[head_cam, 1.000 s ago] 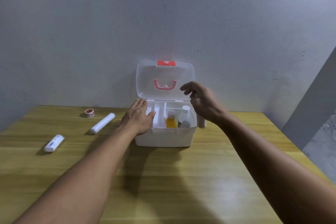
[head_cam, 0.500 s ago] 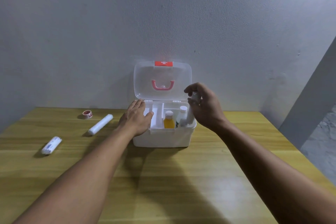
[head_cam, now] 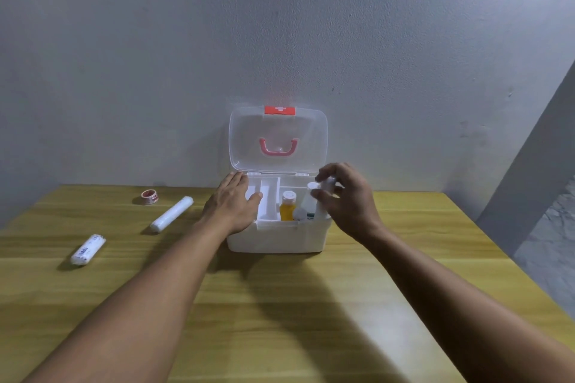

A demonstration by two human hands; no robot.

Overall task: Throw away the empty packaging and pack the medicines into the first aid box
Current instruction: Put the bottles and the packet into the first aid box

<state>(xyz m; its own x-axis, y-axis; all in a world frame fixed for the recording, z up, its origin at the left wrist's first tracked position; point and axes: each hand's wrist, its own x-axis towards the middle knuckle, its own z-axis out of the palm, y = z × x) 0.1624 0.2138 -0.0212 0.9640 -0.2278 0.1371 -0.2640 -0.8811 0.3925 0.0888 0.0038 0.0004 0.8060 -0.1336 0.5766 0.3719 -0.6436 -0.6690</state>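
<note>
The white first aid box (head_cam: 273,239) stands open at the back of the table, its clear lid (head_cam: 278,140) with a pink handle leaning upright against the wall. Inside its right compartment stand an orange bottle (head_cam: 287,210) and a white bottle (head_cam: 309,200). My right hand (head_cam: 345,196) holds a white tube (head_cam: 325,196) upright at the box's right end, its lower part inside the box. My left hand (head_cam: 231,204) lies flat on the box's left rim, fingers spread over the tray.
On the wooden table (head_cam: 280,305) to the left lie a long white roll (head_cam: 171,213), a shorter printed white roll (head_cam: 88,249) and a small roll of red tape (head_cam: 149,196). A grey wall stands close behind; the table's right edge drops to the floor.
My right hand has brought the white tube from outside the box's right side up and over into the right compartment. My left hand has stayed on the rim.
</note>
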